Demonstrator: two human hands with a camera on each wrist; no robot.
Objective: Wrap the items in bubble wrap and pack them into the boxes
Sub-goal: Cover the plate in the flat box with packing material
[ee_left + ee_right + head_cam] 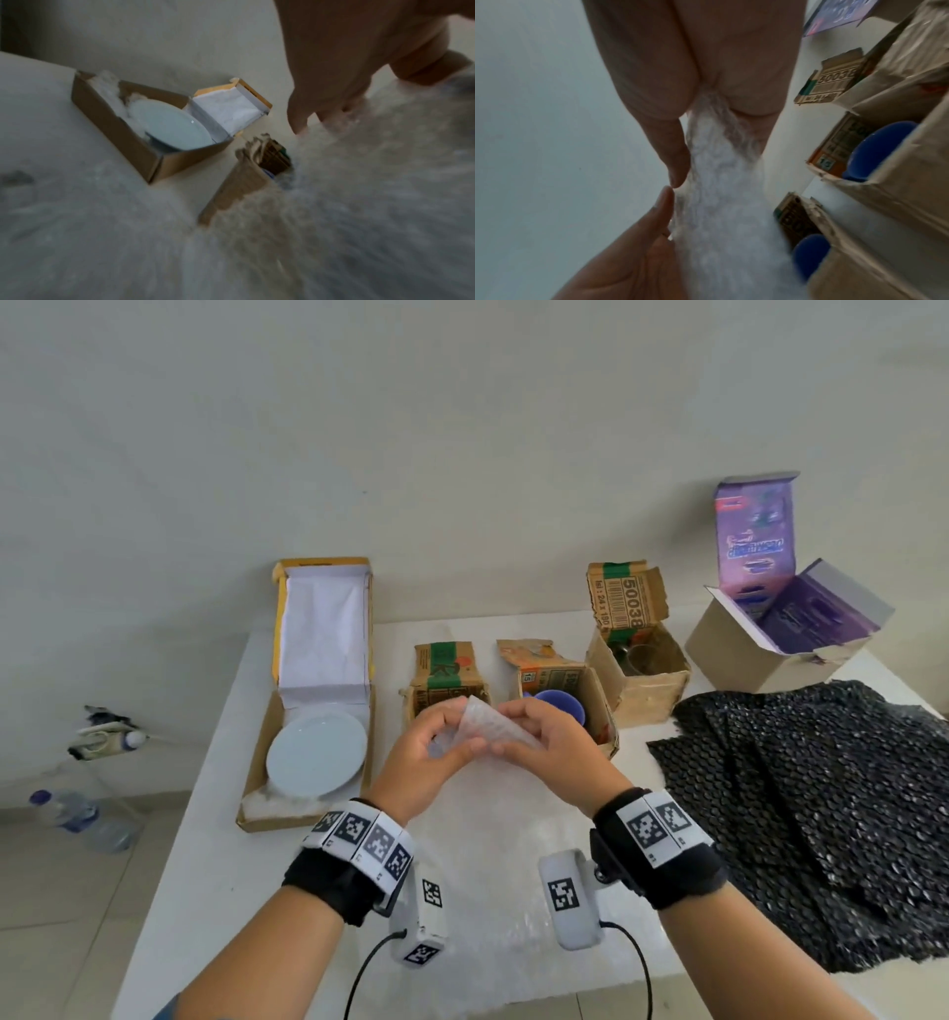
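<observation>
A corner of the clear bubble wrap (488, 719) is lifted over the middle of the white table (226, 814). My left hand (459, 748) pinches it from the left and my right hand (506, 734) pinches it from the right. The rest of the sheet (488, 875) lies flat under my wrists. In the right wrist view the bubble wrap (718, 182) runs between my right thumb and fingers, with the left hand (628, 253) touching it from below. It shows blurred in the left wrist view as bubble wrap (334, 203). I cannot tell whether any item is inside the fold.
A white plate (316, 755) lies in an open flat box (257, 783) at left. Three small open cartons stand behind my hands; one holds a blue cup (560, 706), another a glass (642, 657). A purple box (785, 629) and black bubble wrap (821, 814) fill the right.
</observation>
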